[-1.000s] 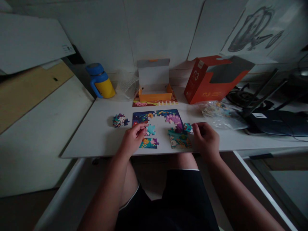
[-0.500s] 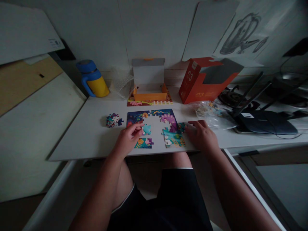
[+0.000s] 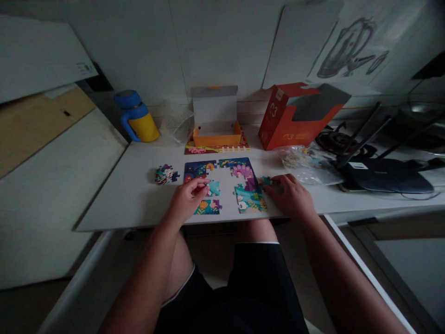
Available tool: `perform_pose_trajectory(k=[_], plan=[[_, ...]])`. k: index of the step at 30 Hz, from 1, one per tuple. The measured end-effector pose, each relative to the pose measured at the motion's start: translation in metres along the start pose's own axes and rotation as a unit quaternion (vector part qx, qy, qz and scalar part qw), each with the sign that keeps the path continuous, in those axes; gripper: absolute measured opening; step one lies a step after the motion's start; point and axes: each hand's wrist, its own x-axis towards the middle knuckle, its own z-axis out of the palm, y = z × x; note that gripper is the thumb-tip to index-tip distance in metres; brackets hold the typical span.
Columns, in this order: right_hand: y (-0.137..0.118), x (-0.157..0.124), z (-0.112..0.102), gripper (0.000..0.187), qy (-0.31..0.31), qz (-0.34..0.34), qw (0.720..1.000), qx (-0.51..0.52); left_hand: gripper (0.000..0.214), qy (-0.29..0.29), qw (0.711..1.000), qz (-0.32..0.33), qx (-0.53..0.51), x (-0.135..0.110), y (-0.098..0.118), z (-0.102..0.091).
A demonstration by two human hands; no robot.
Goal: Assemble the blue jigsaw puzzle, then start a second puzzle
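A partly joined colourful jigsaw [image 3: 236, 169] lies on the white table [image 3: 139, 195] in front of me. My left hand [image 3: 186, 199] is closed in a pinch on a teal puzzle piece [image 3: 213, 187] near the jigsaw's left side. My right hand [image 3: 290, 197] rests on the table with fingers spread, its fingertips on a small teal piece [image 3: 267, 181] at the jigsaw's right edge. A separate joined bit [image 3: 208, 207] lies below my left hand. A small heap of loose pieces [image 3: 164, 175] sits to the left.
At the back stand a blue-and-yellow bottle [image 3: 137, 118], an open orange tray box [image 3: 216, 134] and a red carton [image 3: 295, 118]. A clear bag of pieces [image 3: 306, 162] and a black device with antennas [image 3: 385, 174] lie to the right.
My right hand opened from a pinch and settled flat by the jigsaw's right edge. My left hand stays pinched on the teal piece. The view shifted slightly.
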Motion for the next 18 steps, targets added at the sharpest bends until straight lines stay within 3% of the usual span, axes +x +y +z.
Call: perform_pose_trajectory(k=[3,6,11,18], plan=[[-0.001,0.0,-0.001,0.045,0.0,-0.002,1.0,0.007,0.023,-0.042,0.998,-0.034,-0.017,0.005,0.01,0.013],[-0.002,0.0,-0.002,0.044,0.005,-0.003,1.0,0.008,0.016,-0.08,0.995,-0.05,0.04,0.012,0.018,0.028],[-0.002,-0.001,-0.001,0.044,0.01,-0.002,1.0,0.011,0.006,-0.064,0.989,-0.045,0.127,0.022,0.023,0.043],[-0.001,0.0,0.0,0.044,0.015,-0.005,1.0,0.015,0.008,-0.034,0.976,-0.032,0.213,0.023,0.035,0.053]])
